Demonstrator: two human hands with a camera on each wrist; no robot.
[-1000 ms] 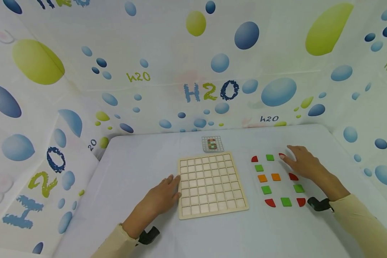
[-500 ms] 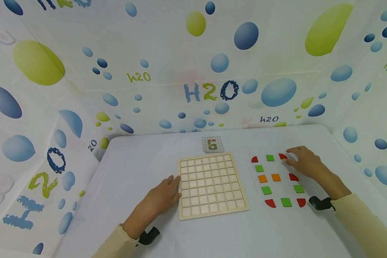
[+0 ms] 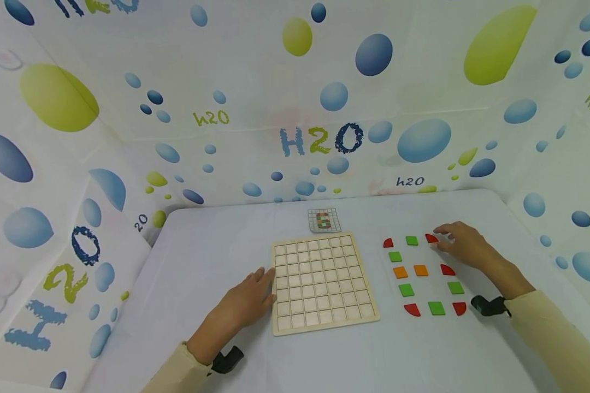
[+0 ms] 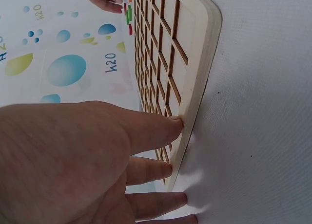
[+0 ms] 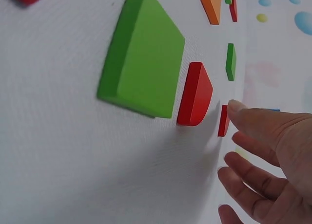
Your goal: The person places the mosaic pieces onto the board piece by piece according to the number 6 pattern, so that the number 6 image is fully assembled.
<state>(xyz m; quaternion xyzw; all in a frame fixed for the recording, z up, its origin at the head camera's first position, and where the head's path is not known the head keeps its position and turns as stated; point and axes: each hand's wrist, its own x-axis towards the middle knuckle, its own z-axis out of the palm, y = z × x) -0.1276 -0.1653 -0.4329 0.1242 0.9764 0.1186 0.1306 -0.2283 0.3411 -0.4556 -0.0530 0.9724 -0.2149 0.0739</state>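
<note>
My left hand [image 3: 246, 299] rests along the left edge of a square wooden grid board [image 3: 277, 319]. In the left wrist view its thumb and a finger touch the board's rim [image 4: 191, 104], while other fingers lie on the white cloth. My right hand [image 3: 464, 246] hovers at the far right red quarter-circle tile [image 3: 430, 238], thumb and index finger apart beside it. The right wrist view has the thumb overlapping that red tile [image 5: 223, 121], with nothing held. Nearer that camera lie another red quarter-circle tile [image 5: 195, 95] and a green square tile [image 5: 151, 58].
Several green squares [image 3: 436, 308], orange squares [image 3: 420, 270] and red quarter-circles [image 3: 412, 309] lie spaced out right of the board. Behind the board is a small grid card [image 3: 335, 224] with a coloured figure. A patterned curtain [image 3: 255, 158] surrounds the table.
My right hand has shifted slightly right, its fingertips drawing off the far red quarter-circle so more of it shows. The left hand, board and tiles stay put.
</note>
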